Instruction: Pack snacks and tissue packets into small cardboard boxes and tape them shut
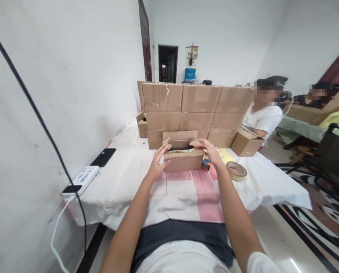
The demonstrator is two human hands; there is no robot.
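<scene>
A small cardboard box (183,161) stands on the table in front of me with its top flaps up. Something with light and blue colours shows inside, too little of it to name. My left hand (159,160) grips the box's left end, thumb on the front face and fingers by the side flap. At the right end, my right hand (210,151) has its fingers closed on the other side flap. Beside that hand lies a small orange and blue item (206,164), partly hidden. A roll of tape (236,171) rests by my right forearm.
Stacked taped cartons (197,99) form a wall behind the box. Another carton (246,142) stands at the right, near a person in a white shirt (267,115). A power strip (82,180) and a black phone (104,157) lie left. A black cable (38,117) hangs there.
</scene>
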